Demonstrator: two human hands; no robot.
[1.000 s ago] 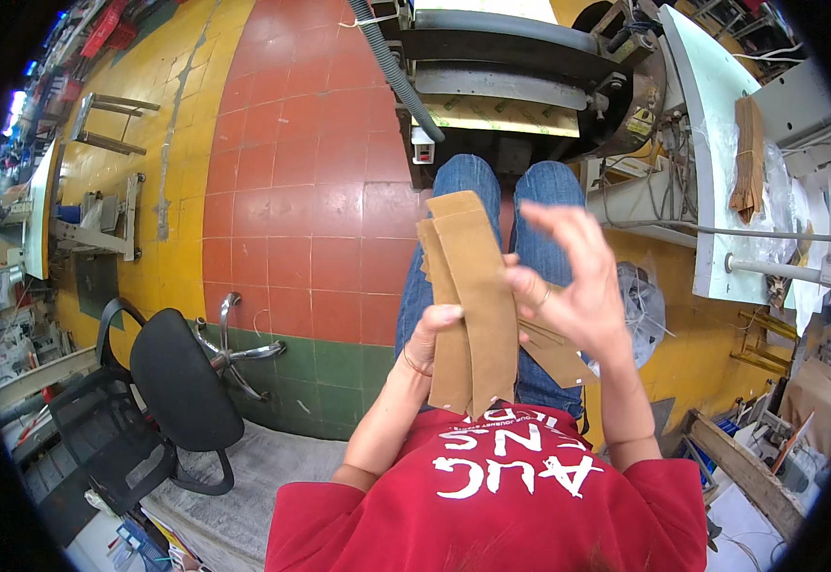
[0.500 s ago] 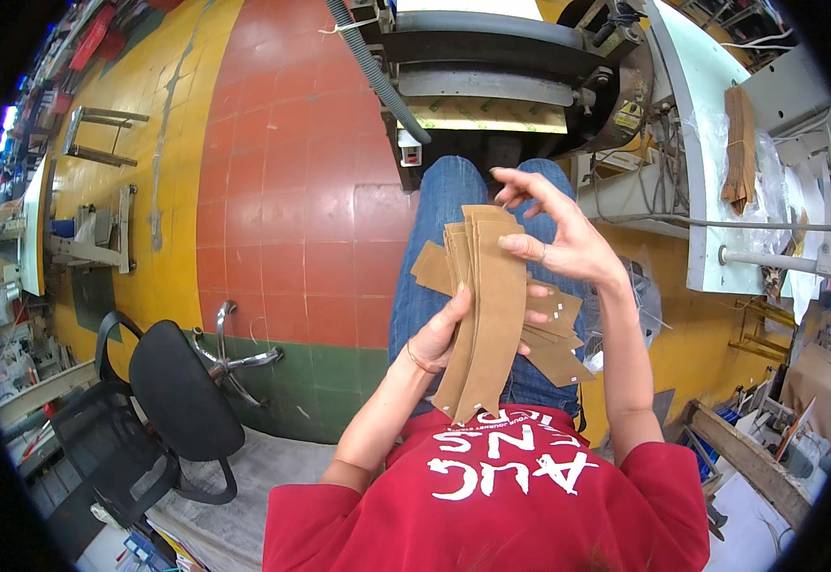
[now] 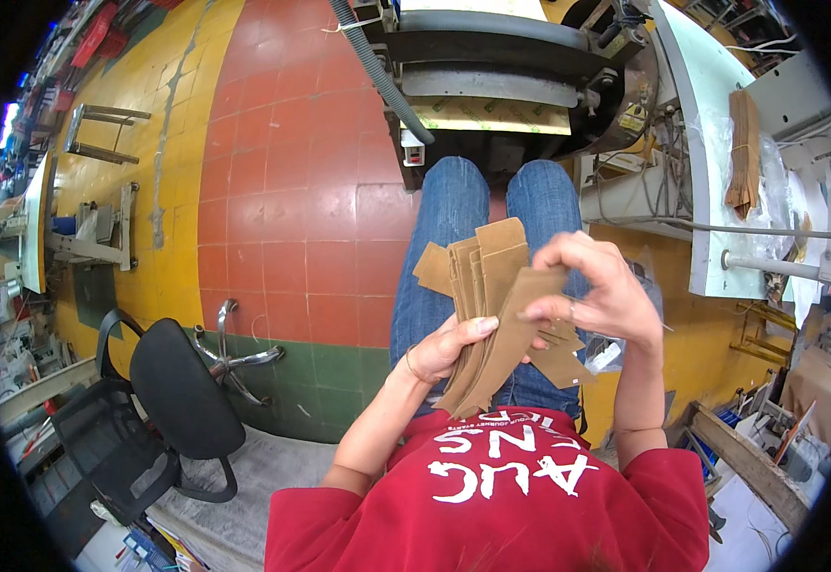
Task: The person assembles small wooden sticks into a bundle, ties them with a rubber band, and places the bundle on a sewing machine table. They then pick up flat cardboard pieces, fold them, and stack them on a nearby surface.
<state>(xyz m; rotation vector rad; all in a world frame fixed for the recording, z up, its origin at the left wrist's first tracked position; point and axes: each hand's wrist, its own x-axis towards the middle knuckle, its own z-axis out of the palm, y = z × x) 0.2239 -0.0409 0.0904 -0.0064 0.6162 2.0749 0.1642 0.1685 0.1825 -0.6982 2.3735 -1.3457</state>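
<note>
Above my lap, my left hand (image 3: 442, 351) is closed round a fanned stack of flat brown strips (image 3: 466, 276), its thumb lying across the top. They look like leather or card; I cannot tell which. My right hand (image 3: 598, 291) pinches the upper end of the topmost brown strip (image 3: 511, 345), which slants away to the right from the others. Part of my left fingers is hidden beneath the stack. More brown pieces (image 3: 560, 367) with small white marks lie crosswise under the stack, over my right thigh.
A machine with rollers (image 3: 492, 86) stands just beyond my knees. On the right is a pale worktable (image 3: 711, 253) bearing a bundle of brown strips (image 3: 743, 153) and clear plastic. A black chair (image 3: 182, 410) stands at left. A grey hose (image 3: 377, 71) hangs by the machine.
My right hand has moved nearer to me and right, and now pinches the top strip, swinging its upper end rightward. My left thumb has shifted up onto the stack.
</note>
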